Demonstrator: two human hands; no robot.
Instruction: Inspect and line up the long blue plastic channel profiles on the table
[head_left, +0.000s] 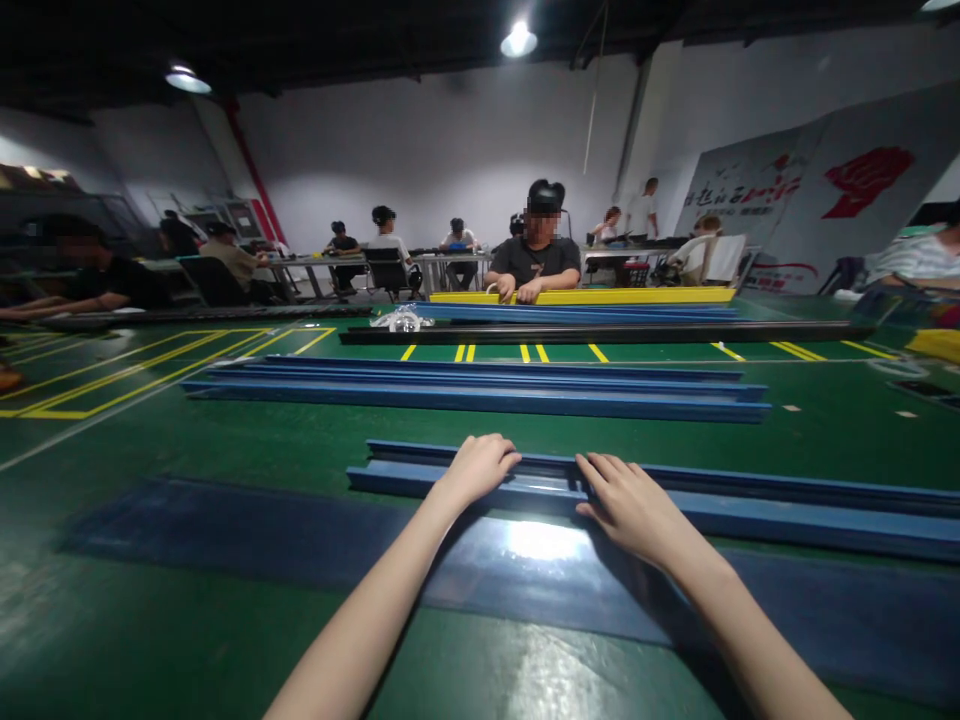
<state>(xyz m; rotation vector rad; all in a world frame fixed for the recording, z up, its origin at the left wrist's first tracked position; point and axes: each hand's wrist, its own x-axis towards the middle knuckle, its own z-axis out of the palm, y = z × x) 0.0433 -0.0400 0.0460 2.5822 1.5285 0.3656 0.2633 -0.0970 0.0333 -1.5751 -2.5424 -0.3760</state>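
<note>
A long blue U-shaped channel (787, 517) lies across the green table in front of me, its open side up. My left hand (476, 470) is on its left part, fingers curled over the rails and partly hidden. A short way to the right, my right hand (626, 505) grips the same channel, with fingers across it and the thumb on the near side. Nearer to me lies a flat, glossy dark blue strip (262, 530), under my forearms. Beyond my hands, more blue channels (480, 395) lie side by side.
A black rail (600, 332), blue lengths (585, 313) and a yellow bar (637, 296) lie farther back. A person (536, 260) opposite has both hands at the yellow bar. Clear plastic wrap (405, 320) lies at its left. A phone (926, 392) is on the right.
</note>
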